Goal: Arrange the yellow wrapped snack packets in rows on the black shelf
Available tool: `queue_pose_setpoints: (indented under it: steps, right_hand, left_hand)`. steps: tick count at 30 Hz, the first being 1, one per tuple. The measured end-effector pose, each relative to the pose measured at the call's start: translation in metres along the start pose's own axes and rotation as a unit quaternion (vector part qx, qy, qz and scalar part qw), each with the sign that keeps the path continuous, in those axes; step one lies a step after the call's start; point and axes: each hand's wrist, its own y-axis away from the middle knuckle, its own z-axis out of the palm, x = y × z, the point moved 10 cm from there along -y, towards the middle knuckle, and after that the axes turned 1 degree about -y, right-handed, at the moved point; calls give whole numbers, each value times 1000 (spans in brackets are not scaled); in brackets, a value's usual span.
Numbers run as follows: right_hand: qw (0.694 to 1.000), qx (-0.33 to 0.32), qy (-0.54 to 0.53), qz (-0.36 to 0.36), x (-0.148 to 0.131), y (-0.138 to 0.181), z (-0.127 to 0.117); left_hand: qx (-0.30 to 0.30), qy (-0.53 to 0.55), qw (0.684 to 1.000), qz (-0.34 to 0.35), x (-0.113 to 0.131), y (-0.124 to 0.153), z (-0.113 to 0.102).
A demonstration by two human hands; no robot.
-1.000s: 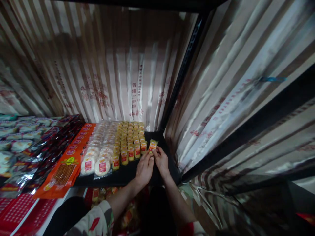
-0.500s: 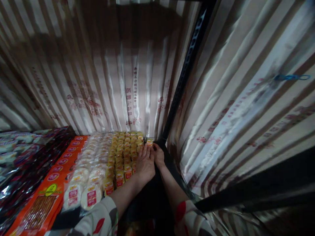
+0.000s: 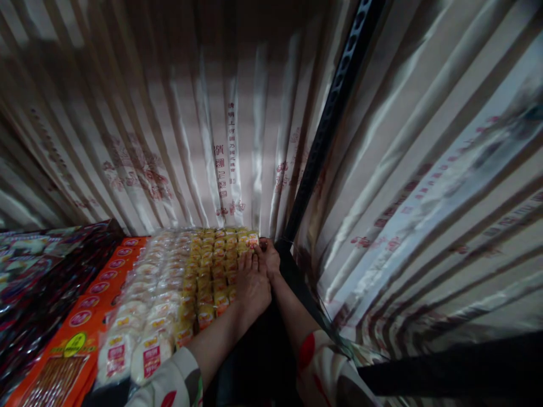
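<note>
Small yellow snack packets [image 3: 218, 257] with red labels stand in tight rows on a black shelf [image 3: 248, 362]. My left hand [image 3: 253, 282] rests palm down at the right side of these rows, its fingers stretched forward over the packets. Beside it, my right hand [image 3: 269, 259] has bent fingers against a yellow snack packet [image 3: 253, 239] at the far right end of the back row. Its thumb is at the packet's near edge. My left hand and forearm hide part of the front packets, and the right fingertips are partly hidden.
Clear bags of round white crackers [image 3: 146, 316] stand left of the yellow packets. Farther left are orange snack bags [image 3: 63, 362] and dark glossy packages [image 3: 63, 271]. A pleated printed curtain [image 3: 190, 169] hangs behind, and a black perforated post [image 3: 318, 147] rises at the back right corner.
The packet at the far end has shifted left, up against the back row. My right hand has moved forward and left with it; my left hand has slid slightly back.
</note>
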Motion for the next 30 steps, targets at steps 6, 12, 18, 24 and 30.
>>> queue_pose_setpoints:
  steps: [6, 12, 18, 24, 30]
  right_hand:
    - [999, -21, 8, -28, -6, 5, 3]
    - [996, 41, -8, -81, -12, 8, 0]
    - [994, 24, -41, -97, -11, 7, 4]
    - [994, 15, -58, -86, -10, 13, 1]
    - [996, 29, -64, -62, -14, 29, -12]
  left_hand:
    - [-8, 22, 1000, 1, -4, 2, -2]
    - [0, 44, 999, 7, -4, 3, -4]
    - [0, 46, 999, 6, -4, 6, -7]
    - [36, 58, 997, 28, 7, 19, -22]
    - [84, 93, 991, 55, 18, 45, -37]
